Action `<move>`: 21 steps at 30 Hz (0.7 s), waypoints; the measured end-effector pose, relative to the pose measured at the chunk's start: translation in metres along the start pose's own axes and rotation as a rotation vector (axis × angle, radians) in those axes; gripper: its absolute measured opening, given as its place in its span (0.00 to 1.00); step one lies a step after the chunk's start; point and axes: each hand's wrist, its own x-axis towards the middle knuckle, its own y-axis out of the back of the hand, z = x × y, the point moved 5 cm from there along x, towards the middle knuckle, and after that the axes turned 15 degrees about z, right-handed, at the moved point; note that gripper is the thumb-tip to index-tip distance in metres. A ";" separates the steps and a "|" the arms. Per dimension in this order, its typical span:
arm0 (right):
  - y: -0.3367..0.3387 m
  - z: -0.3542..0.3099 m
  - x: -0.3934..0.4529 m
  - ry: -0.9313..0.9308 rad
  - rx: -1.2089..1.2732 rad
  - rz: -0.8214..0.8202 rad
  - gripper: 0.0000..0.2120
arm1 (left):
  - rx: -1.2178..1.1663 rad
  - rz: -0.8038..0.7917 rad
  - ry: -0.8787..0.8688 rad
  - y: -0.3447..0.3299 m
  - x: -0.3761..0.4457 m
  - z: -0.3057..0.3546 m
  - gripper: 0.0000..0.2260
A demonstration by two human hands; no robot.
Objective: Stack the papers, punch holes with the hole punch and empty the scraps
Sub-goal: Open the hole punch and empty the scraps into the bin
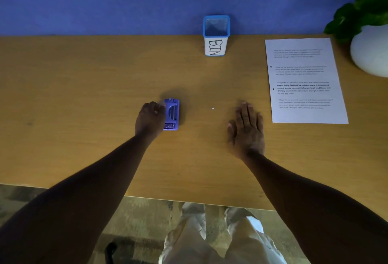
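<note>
- The purple hole punch point(172, 114) lies on the wooden counter point(84, 95) slightly left of centre, its long side running from 12 to 6 o'clock, with what looks like its underside or open mechanism facing up.
- The left hand point(150, 119) sits at the punch's 9 o'clock side, fingers curled in a narrow grip against its left edge; whether the fingers actually clamp the punch or only touch it cannot be told.
- The right hand point(246, 129) rests palm down on the counter with fingers spread wide and straight, holding nothing, well apart from the punch at its 3 o'clock.
- A single white paper scrap point(213, 108), a tiny round dot, lies on the bare counter between the two hands, nearer the right hand, at about its 10 o'clock.
- The stack of printed papers point(305, 80) lies flat at 2 o'clock from the right hand, near the counter's right end; two punched holes show along its left margin.
- A blue mesh cup labelled "BIN" point(216, 35) stands upright at the counter's far edge, at 12 o'clock from the scrap, against the blue wall point(105, 1).
- A white pot point(371, 51) with a green plant point(361, 9) stands at the far right, just beside the papers' top right corner.
- Below the counter's near edge, pale trousers point(201, 238) and a patterned floor show.
</note>
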 end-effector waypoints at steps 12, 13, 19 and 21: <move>-0.001 0.001 0.000 -0.001 0.013 0.021 0.30 | 0.016 -0.006 -0.029 -0.006 0.003 0.009 0.18; -0.001 0.001 0.000 -0.002 0.016 0.025 0.30 | 0.028 0.004 -0.027 -0.002 0.008 0.004 0.17; -0.003 0.001 0.000 -0.007 0.024 0.042 0.30 | 0.091 0.033 0.006 0.025 0.032 -0.035 0.16; -0.003 0.002 0.000 -0.003 0.018 0.042 0.30 | 0.101 0.042 0.017 0.032 0.037 -0.046 0.17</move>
